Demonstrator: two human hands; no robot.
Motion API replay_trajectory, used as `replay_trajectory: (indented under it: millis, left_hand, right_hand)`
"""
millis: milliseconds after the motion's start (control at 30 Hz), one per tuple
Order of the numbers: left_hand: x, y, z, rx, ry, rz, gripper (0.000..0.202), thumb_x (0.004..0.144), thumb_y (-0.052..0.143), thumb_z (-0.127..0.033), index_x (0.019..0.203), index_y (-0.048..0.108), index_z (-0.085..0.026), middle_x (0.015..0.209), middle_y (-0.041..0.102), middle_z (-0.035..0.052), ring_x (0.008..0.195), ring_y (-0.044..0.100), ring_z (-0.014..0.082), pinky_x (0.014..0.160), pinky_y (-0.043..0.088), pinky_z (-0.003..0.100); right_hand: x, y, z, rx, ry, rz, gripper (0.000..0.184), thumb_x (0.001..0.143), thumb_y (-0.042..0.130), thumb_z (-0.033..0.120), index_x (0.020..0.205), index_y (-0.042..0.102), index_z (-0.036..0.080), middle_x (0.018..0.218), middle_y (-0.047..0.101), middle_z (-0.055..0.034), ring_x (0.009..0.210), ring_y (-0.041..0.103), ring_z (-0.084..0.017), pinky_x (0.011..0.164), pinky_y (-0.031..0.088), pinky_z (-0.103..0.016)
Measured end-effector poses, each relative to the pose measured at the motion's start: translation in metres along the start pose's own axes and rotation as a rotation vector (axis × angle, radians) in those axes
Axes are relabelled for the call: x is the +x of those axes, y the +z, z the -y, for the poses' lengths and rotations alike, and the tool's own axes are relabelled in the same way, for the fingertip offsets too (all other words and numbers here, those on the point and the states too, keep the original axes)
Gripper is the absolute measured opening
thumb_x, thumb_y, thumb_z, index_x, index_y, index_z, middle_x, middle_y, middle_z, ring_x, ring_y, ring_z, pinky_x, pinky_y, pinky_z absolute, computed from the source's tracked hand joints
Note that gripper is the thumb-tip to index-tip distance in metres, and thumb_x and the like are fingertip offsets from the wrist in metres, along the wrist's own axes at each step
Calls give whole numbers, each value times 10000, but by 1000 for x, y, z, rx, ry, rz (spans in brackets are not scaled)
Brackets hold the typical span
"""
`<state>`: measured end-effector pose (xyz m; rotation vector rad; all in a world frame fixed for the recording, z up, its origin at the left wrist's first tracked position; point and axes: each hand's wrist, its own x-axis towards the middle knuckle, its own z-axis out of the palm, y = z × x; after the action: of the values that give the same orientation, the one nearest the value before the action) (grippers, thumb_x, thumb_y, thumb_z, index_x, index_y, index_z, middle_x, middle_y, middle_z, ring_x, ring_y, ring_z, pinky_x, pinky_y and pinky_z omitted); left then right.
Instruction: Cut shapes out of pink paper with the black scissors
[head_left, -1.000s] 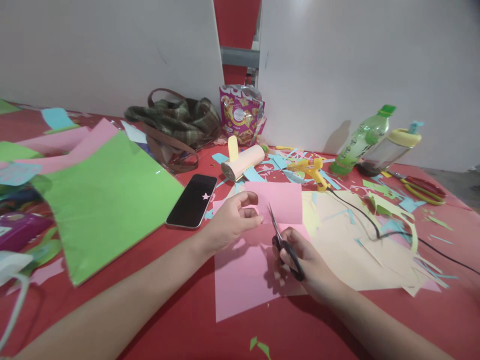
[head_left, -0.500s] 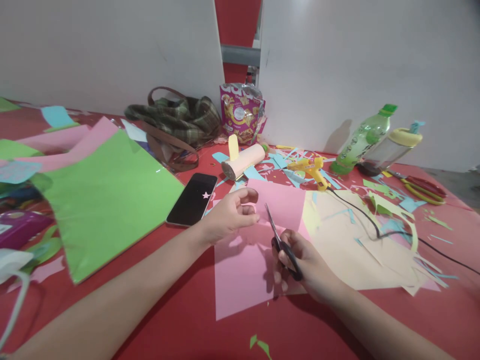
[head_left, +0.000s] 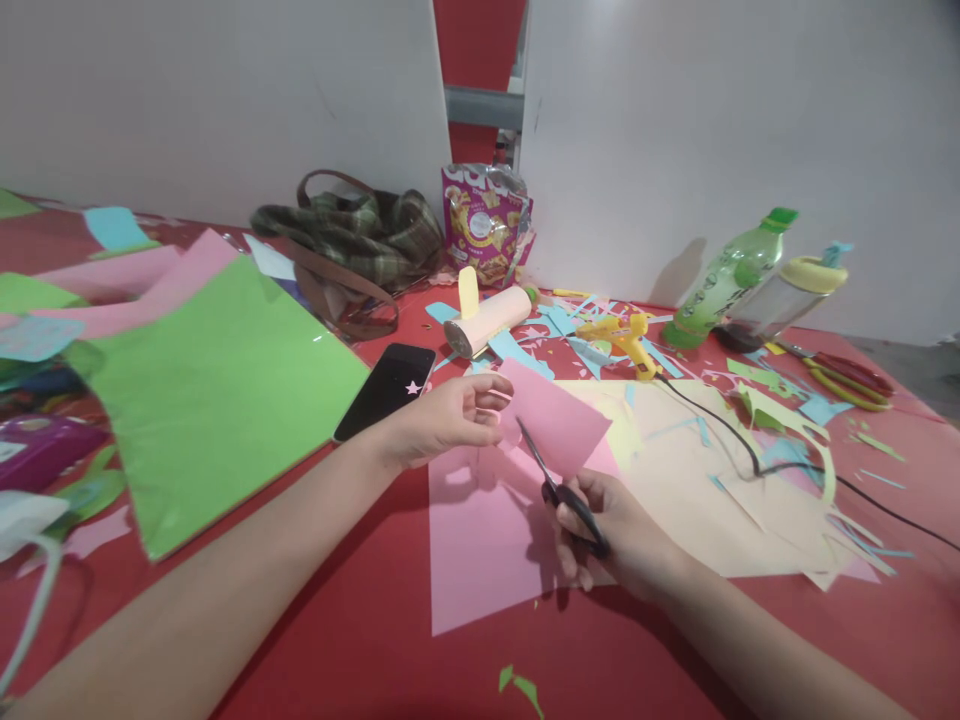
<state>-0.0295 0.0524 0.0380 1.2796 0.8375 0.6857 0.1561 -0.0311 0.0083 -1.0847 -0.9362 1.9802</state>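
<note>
My left hand (head_left: 454,418) is closed at the left end of a pink piece of paper (head_left: 562,415), held up tilted between the hands. My right hand (head_left: 611,525) grips a pair of scissors (head_left: 550,488) by the black handles. Their blades point up and left toward my left fingers, at the paper's lower edge, and look nearly closed. Beneath both hands a larger pink sheet (head_left: 472,575) lies flat on the red table. A black phone (head_left: 382,390) with a small pink star (head_left: 413,387) on it is beside my left wrist.
Left are a green sheet (head_left: 225,390) and a purple box (head_left: 45,450). Behind stand a paper-covered tube (head_left: 491,322), a snack bag (head_left: 486,220) and a plaid bag (head_left: 367,235). Right are a yellow glue gun (head_left: 626,340) with its cord, cream paper (head_left: 720,530), a green bottle (head_left: 735,275) and pliers (head_left: 847,380).
The pink piece has turned, its right end now slanting downward. My left hand has shifted slightly left, and the scissor blades lean further left, with their tip lower.
</note>
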Motion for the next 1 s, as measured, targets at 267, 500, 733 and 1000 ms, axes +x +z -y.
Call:
replay_trajectory:
  millis: [267,500,733,1000]
  left_hand:
    - [-1,-2,-4,12,-102,-17,333,535,557,-65,856,538,-153,735,468,-13,679,441,67,564,384,166]
    - [-2,0,-4,-49,-187,-18,359,525,568,-55,866,521,-157,670,432,-41,591,429,44,538,397,162]
    - [-5,0,-2,-40,-215,107,384,540,547,-42,903,485,-149,566,356,-75,504,398,35,504,380,163]
    - [-4,-1,2,11,-253,178,433,541,526,-39,953,442,-144,550,305,-84,462,320,30,469,310,161]
  right_hand:
    - [3,-1,3,13,65,29,403,580,649,400,549,311,183,328,517,53,206,375,-30,222,221,-104]
    - [0,-4,3,12,75,50,380,606,647,385,559,331,180,346,387,110,222,270,-2,235,100,-113]
    - [0,-9,3,-60,45,71,338,659,614,362,570,353,167,422,431,81,273,328,-7,282,132,-137]
    - [-1,-11,6,-70,58,119,305,690,599,268,557,345,164,446,446,77,271,332,0,288,155,-136]
